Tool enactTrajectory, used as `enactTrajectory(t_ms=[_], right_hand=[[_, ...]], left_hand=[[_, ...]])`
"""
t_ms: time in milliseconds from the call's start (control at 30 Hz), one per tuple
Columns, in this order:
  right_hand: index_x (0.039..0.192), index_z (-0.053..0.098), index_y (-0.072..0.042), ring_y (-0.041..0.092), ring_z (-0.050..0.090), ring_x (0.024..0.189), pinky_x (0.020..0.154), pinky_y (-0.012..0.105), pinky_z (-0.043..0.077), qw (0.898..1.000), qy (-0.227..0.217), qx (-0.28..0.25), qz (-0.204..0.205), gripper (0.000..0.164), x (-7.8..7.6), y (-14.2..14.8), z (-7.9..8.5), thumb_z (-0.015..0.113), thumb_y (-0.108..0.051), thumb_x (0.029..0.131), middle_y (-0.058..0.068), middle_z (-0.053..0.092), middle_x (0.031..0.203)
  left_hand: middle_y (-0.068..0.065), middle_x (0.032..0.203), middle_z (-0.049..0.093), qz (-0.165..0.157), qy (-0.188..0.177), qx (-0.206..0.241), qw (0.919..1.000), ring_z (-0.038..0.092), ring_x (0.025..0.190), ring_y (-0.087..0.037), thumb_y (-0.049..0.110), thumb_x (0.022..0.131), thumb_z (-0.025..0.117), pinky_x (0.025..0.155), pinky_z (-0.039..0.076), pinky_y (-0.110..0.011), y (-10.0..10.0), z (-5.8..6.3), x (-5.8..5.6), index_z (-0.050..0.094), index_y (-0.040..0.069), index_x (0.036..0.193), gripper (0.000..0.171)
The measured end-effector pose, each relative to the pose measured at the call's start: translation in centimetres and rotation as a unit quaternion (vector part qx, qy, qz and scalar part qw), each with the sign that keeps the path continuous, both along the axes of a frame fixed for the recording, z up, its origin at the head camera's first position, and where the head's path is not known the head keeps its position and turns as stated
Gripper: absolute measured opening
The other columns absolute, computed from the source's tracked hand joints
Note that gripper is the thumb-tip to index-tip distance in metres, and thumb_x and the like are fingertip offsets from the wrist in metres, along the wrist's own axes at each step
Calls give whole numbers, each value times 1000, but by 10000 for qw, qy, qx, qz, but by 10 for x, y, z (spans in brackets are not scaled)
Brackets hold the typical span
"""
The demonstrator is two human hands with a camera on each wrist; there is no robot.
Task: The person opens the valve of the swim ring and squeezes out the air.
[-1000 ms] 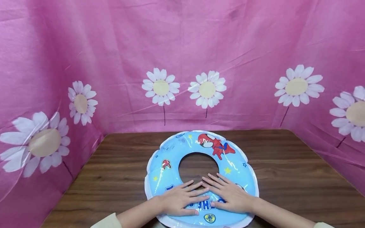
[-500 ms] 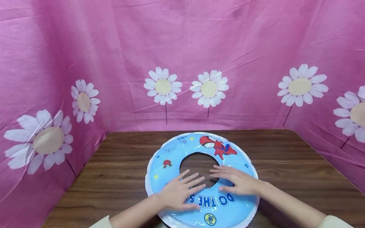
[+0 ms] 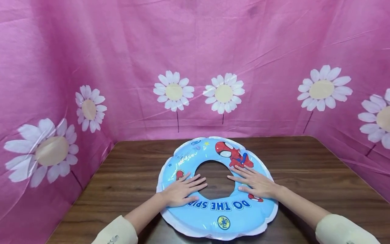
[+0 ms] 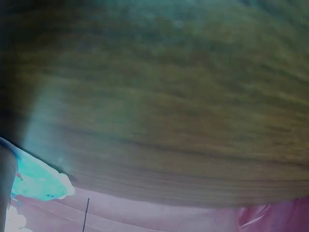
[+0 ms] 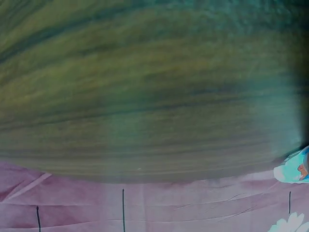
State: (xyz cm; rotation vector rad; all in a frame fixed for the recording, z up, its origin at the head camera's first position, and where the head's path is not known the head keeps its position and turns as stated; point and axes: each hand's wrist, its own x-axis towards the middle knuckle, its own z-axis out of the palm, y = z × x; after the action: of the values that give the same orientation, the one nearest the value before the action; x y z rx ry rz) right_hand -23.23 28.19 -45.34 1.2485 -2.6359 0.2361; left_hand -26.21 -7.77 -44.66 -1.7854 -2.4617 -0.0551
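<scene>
A blue inflatable swim ring (image 3: 210, 220) with a white scalloped rim lies flat on the wooden table, printed with a red cartoon figure, stars and lettering. On its left side rests my left hand (image 3: 181, 192), fingers spread and pointing toward the centre hole. My right hand (image 3: 256, 183) lies on the ring's right side, its fingers straight and reaching below the red figure. In the left wrist view a bit of the swim ring (image 4: 43, 186) shows at the lower left; in the right wrist view a bit of the swim ring (image 5: 292, 169) shows at the right edge.
The dark wooden table (image 3: 128, 169) extends around the ring on both sides. Behind and beside it hangs a pink curtain (image 3: 195, 40) printed with large white daisies.
Both hands have moved apart and away from me, from the ring's near side to its left and right sides. The lettering on the near side is now more exposed.
</scene>
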Motion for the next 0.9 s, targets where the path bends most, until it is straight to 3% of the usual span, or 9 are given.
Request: enactTrajectory(t_ms=[200,333,467,567,633,700,767,833,900], right_hand=[[143,36,-20,30,21,134,103,49,16,9999,-77,117,-97,55,0,-3,1,48,-38,93,9,27,148],[145,30,-14,29,20,134,104,48,15,9992,-4,373,-167,61,0,-2,4,47,-42,94,9,25,149],[143,33,-9,31,23,133,103,50,18,9989,209,356,-198,65,3,-3,16,48,-46,92,7,28,148],[140,40,-7,34,27,131,101,54,22,9993,349,59,-151,66,2,-7,31,55,-45,88,9,34,144],[136,44,-5,34,30,130,101,54,22,9986,431,-184,-233,64,-2,-10,41,61,-40,86,10,38,142],[134,47,-3,34,30,129,103,51,20,9967,551,-389,-442,60,-12,-14,51,64,-33,84,13,41,139],[134,46,-3,33,29,130,106,47,16,9935,574,-506,-840,59,-24,-19,59,64,-30,85,15,40,139],[136,44,-2,33,26,132,107,45,12,9887,478,-598,-1290,59,-37,-25,63,62,-30,87,16,38,140],[138,40,-3,34,24,132,107,47,11,9824,314,-698,-1703,60,-51,-32,62,59,-32,89,17,35,142]], left_hand=[[2,152,14,153,-52,52,9999,8,137,-17,46,99,21,109,5,-40,-1,-2,2,21,20,148,55],[0,151,18,81,825,-156,9964,11,137,-19,48,99,19,109,6,-42,1,3,4,24,17,147,57],[-4,149,25,-1,1842,-173,9827,16,136,-23,53,96,20,108,9,-45,4,12,6,31,13,144,63],[-5,148,27,56,1965,-68,9805,17,136,-24,57,94,25,107,12,-45,5,25,7,36,12,142,67],[-5,148,28,254,1838,87,9826,17,136,-24,57,93,30,107,14,-46,8,35,5,36,12,142,68],[-6,148,27,684,1604,303,9842,18,135,-25,56,92,36,107,16,-46,13,44,-2,35,11,142,68],[-8,148,27,1394,1258,553,9806,19,135,-26,54,92,38,107,14,-47,21,50,-14,33,8,143,68],[-12,148,24,2320,722,774,9669,16,136,-28,54,92,38,107,10,-48,28,50,-27,29,5,144,72],[-14,150,17,3214,179,821,9432,11,137,-29,58,92,34,107,5,-48,34,43,-40,24,3,145,77]])
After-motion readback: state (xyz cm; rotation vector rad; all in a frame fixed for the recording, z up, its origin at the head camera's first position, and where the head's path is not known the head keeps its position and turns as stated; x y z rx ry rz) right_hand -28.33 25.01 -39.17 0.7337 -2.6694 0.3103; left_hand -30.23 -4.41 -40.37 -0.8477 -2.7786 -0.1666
